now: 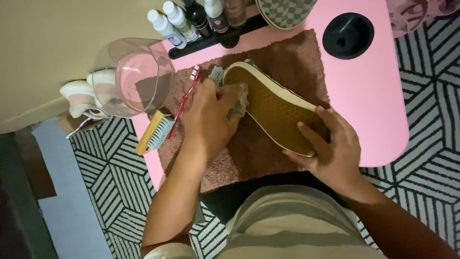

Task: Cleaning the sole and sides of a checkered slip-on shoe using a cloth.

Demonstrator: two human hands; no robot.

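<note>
Right hand point(330, 148) grips the heel of an upturned shoe point(278, 112), fingers curled on its sole, while left hand point(211, 115) presses a grey cloth point(238, 100) against the toe.

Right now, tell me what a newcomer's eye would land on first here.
First the shoe, turned sole-up on the brown towel in the middle of the pink table. The right hand grips its near end while the left hand presses a grey cloth against its far end. Left of the towel stand a clear bowl, a red toothbrush and a wooden brush.
</note>
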